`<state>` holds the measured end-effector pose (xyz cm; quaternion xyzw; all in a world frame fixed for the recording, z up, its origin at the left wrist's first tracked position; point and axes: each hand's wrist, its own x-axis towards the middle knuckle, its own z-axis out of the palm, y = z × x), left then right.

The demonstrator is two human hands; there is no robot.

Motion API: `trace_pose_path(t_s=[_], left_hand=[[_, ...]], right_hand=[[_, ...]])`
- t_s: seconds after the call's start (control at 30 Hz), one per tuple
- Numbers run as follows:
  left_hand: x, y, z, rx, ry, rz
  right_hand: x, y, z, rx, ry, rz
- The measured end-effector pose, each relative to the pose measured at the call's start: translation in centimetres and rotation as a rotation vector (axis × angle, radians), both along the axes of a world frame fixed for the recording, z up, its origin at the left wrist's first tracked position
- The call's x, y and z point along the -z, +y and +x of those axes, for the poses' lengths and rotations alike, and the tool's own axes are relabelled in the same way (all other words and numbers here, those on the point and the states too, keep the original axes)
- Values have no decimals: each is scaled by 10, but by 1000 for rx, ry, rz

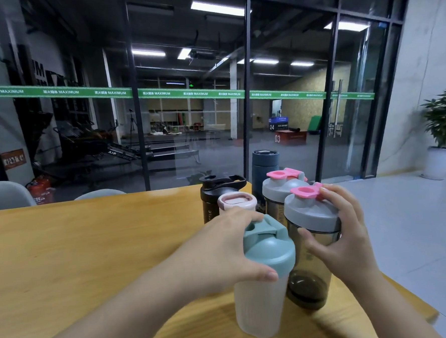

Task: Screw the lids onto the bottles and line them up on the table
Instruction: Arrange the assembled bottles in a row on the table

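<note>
Several lidded bottles stand clustered at the right end of the wooden table [91,250]. Nearest is a frosted white bottle [259,307] with a teal lid [269,247]; my left hand [229,249] grips it around the lid's left side. Beside it on the right stands a smoky dark bottle [310,275] with a grey lid and pink cap [308,208]; my right hand [343,234] wraps its right side at the lid. Behind stand a second grey-and-pink bottle [280,188], a pink-lidded bottle [236,202], a black bottle [218,192] and a dark blue tumbler [265,166].
The table's right edge [412,298] runs close to the bottles. A glass wall [186,105] stands behind the table. Two grey chair backs [4,195] show at the far left. A potted plant [441,134] stands on the floor at the right.
</note>
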<state>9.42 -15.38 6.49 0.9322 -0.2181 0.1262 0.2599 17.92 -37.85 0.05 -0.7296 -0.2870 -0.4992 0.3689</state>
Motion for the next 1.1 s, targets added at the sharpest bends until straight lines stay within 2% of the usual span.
trace_pose_path(t_s=[0.57, 0.9, 1.1], left_hand=[[20, -23, 6, -32, -163, 45], [24, -25, 10, -41, -157, 14], [25, -21, 8, -7, -89, -37]], right_hand=[[-5, -21, 2, -36, 24, -40], [-5, -26, -1, -36, 102, -68], [-20, -13, -14, 64, 7, -109]])
